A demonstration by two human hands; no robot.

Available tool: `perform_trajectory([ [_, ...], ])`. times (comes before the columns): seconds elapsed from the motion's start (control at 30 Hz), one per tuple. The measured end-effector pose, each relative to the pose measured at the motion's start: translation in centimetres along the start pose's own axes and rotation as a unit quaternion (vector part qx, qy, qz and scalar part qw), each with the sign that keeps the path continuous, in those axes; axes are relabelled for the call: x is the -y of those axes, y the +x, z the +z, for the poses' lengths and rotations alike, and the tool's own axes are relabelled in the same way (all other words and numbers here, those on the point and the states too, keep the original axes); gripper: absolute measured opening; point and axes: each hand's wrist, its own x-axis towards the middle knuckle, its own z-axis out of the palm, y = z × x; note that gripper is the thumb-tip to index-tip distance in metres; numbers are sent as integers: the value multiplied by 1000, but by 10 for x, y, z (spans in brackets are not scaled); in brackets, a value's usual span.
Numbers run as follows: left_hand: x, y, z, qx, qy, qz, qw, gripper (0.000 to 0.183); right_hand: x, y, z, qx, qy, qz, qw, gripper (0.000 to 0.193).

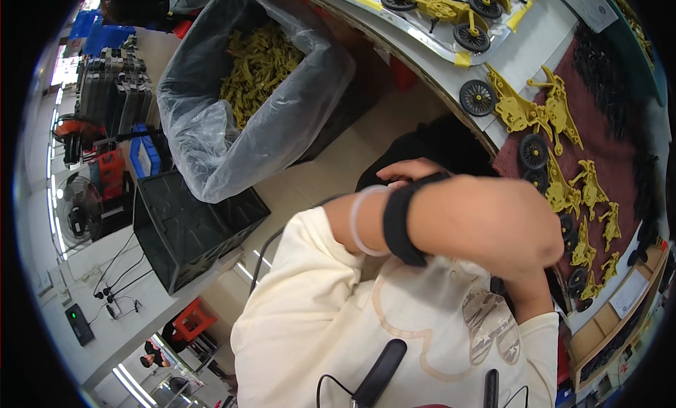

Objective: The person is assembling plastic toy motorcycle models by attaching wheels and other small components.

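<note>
My two arms overlap in front of my cream shirt [415,323]. A forearm [465,221] lies across the middle, blurred at its right end, with a black wristband [403,225] and a pale clear bangle [365,221] toward the left sleeve. Above the wristband the bent fingers of one hand [414,170] show; the overlap hides which hand they belong to and whether they hold anything. The rest of both hands is hidden. On the table to the right, yellow plastic frame parts [522,105] and black spoked wheels [533,151] are nearest to my arms.
A bin lined with clear plastic [282,133] holds many small yellow parts [264,73]. Below it is a black crate [190,239]. A tray [503,34] with wheeled yellow parts stands at the table's far end. Dark red cloth [609,154] and black pieces [598,70] cover the right side.
</note>
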Motion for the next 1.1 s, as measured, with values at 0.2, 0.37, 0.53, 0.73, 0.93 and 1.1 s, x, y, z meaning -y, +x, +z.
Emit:
perform_trajectory([
  [0.2, 27, -35, -15, 42, -103, -135, 985, 21, -15, -77, -23, -57, 12, 7, 998, 34],
  [0.37, 38, -76, 0, 37, -55, -260, 963, 18, -1, -77, -29, -109, 17, 15, 994, 33],
  [0.53, 22, -109, -12, 24, -61, -279, 958, 14, -11, -101, -9, -179, 188, 50, 964, 32],
  [0.73, 1, -126, -38, -65, 9, -245, 967, 15, -3, -139, -2, -240, 202, 103, 944, 32],
  [0.93, -12, -124, -49, -164, 102, -150, 970, 21, 26, -160, 6, -287, 66, 167, 941, 34],
  [1.1, -15, -82, -69, -222, 128, -2, 967, 28, 40, -179, 8, -286, -43, 125, 949, 36],
])
